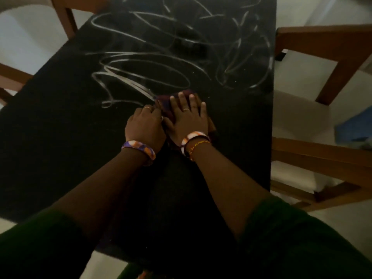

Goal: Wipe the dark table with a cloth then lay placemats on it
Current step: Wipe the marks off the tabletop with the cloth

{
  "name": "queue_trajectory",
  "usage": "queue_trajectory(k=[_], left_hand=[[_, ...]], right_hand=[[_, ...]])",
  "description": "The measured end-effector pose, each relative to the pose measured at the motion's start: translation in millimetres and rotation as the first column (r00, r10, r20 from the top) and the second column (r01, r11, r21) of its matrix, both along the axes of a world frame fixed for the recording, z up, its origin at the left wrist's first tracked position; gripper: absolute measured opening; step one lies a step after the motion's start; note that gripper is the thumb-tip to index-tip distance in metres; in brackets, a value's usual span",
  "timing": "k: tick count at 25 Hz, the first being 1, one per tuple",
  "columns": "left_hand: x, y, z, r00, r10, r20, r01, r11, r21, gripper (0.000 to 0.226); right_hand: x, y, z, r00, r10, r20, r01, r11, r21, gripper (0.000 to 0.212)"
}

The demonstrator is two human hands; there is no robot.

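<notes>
The dark table (60, 137) fills the middle of the head view, with pale looping streaks (145, 63) across its far half. A dark reddish cloth (164, 103) lies on the table near the middle. My right hand (188, 119) lies flat on the cloth with fingers spread, pressing it down. My left hand (145, 127) is right beside it, fingers curled on the cloth's left edge. Both wrists wear bangles. Most of the cloth is hidden under my hands. No placemats are in view.
Wooden chairs stand around the table: one at the right (322, 49), another at the near right (322, 162), and two at the left (64, 15). A blue object (354, 129) lies at the right edge. The floor (291, 109) is pale.
</notes>
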State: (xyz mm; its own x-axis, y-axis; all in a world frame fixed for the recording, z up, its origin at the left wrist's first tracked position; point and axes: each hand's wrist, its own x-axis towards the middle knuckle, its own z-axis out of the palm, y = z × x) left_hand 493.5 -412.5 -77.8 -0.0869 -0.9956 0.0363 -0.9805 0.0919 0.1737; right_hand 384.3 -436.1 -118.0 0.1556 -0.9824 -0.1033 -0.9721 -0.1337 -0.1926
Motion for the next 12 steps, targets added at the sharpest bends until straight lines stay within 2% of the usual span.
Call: queue_trajectory(k=[1,3,5,7,9,12], left_hand=[[-4,-4,1,1.000,0.008,-0.005,-0.008,1.000,-0.002,0.032],[-12,-13,1,0.999,-0.042,-0.034,0.042,0.999,-0.003,0.033],[-18,-17,0,0.982,-0.173,-0.080,0.176,0.984,0.024,0.033],[-21,-18,-4,0.944,-0.317,-0.093,0.324,0.944,0.062,0.034],[-13,-20,-6,0.924,-0.368,-0.102,0.374,0.926,0.047,0.035],[25,-30,-7,0.942,-0.307,-0.133,0.309,0.951,-0.004,0.034]], right_hand=[[-12,-12,1,1.000,-0.021,0.002,0.021,1.000,0.004,0.065],[-59,-29,-1,0.973,-0.231,-0.007,0.231,0.972,-0.036,0.064],[-108,-28,-2,0.893,-0.449,-0.027,0.449,0.893,-0.027,0.065],[-130,-16,1,0.818,-0.574,-0.045,0.575,0.818,0.000,0.064],[-119,-6,2,0.789,-0.613,-0.046,0.614,0.789,0.007,0.063],[-56,1,-1,0.862,-0.500,-0.080,0.497,0.866,-0.058,0.065]])
